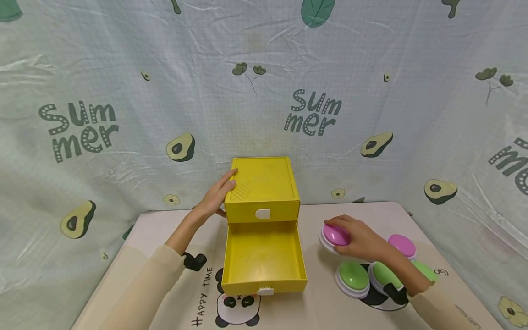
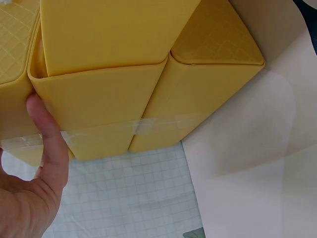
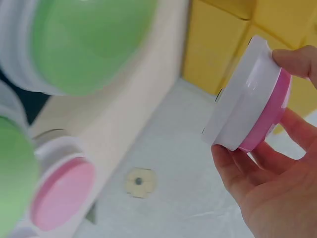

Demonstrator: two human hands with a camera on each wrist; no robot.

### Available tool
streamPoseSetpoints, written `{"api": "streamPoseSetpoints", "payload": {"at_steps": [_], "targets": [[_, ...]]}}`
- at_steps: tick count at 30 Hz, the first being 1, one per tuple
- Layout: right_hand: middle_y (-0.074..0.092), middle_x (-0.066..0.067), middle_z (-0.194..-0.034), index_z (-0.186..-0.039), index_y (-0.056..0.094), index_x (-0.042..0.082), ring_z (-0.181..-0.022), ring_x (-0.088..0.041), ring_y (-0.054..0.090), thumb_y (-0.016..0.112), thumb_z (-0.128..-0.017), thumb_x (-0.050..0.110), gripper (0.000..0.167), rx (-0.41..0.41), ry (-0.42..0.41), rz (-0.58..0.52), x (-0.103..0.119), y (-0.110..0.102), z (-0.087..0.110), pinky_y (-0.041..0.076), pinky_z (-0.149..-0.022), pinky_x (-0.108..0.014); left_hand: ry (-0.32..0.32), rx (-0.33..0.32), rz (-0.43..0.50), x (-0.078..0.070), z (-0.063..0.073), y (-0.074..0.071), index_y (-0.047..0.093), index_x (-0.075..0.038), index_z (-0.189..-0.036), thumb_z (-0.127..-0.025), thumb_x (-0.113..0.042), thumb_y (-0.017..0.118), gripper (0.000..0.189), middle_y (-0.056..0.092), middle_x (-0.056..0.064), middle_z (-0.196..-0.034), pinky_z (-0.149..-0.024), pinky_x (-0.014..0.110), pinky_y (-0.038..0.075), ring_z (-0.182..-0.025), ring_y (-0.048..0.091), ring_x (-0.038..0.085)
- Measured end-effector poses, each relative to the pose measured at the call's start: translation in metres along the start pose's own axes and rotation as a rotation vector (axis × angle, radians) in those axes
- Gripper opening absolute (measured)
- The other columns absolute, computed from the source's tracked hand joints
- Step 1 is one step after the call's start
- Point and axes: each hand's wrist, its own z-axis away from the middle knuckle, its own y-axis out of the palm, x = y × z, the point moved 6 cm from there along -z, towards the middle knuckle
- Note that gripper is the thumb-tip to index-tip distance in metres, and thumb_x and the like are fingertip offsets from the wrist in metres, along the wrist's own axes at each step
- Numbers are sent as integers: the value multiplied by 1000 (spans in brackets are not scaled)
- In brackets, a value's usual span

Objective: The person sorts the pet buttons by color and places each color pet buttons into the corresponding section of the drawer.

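Observation:
A yellow two-drawer cabinet (image 1: 264, 178) stands at the middle of the table, its lower drawer (image 1: 266, 261) pulled out and bare inside. My left hand (image 1: 214, 195) rests against the cabinet's upper left side, fingers along the top edge. In the left wrist view, a finger of it lies on the yellow side wall (image 2: 104, 104), which has clear tape across it. My right hand (image 1: 360, 236) grips a round pink button (image 1: 336, 234) with a white base, right of the cabinet. The right wrist view shows thumb and fingers round the rim of its white base (image 3: 242, 99), tilted.
Near my right forearm sit a green button (image 1: 354, 275), another green button (image 1: 385, 275), a partly hidden green one (image 1: 425, 271) and a pink button (image 1: 402, 245). A printed cloth (image 1: 247, 114) hangs behind the table (image 1: 165, 229).

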Motion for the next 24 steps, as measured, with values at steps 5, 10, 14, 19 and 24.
{"api": "streamPoseSetpoints", "payload": {"at_steps": [5, 10, 14, 19, 24], "targets": [[62, -12, -140, -141, 63, 12, -117, -28, 64, 82, -80, 19, 64, -3, -6, -12, 21, -10, -3, 62, -92, -43, -2, -3, -2, 0, 0, 0, 20, -40, -165, -108, -58, 36, 62, 27, 15, -169, -66, 50, 64, -120, 61, 45], [61, -11, -143, -141, 64, 15, -121, -30, 63, 82, -80, 20, 63, 0, -43, -18, 48, -19, -5, 63, -90, -41, -4, -1, -1, 0, 0, 0, 20, -40, -165, -108, -58, 36, 62, 30, 17, -168, -66, 50, 64, -118, 62, 44], [60, -10, -144, -142, 63, 17, -124, -32, 62, 84, -81, 22, 65, 7, -77, -23, 69, -24, -8, 62, -91, -40, -6, -3, -8, 0, 0, 0, 20, -40, -165, -108, -57, 36, 62, 31, 17, -167, -66, 49, 64, -118, 62, 43], [59, -5, -143, -141, 63, 18, -125, -26, 62, 85, -79, 23, 66, 9, -142, -29, 94, -25, -13, 61, -94, -38, -5, -3, -13, 0, 1, 0, 19, -40, -165, -108, -57, 36, 62, 31, 17, -167, -66, 49, 64, -118, 63, 44], [59, -3, -143, -142, 63, 20, -124, -23, 61, 84, -80, 22, 66, 31, -203, -60, 114, -20, -19, 60, -96, -35, -7, -1, -9, 2, 1, -1, 19, -40, -165, -108, -57, 36, 62, 27, 15, -169, -66, 49, 64, -120, 61, 45]]}}
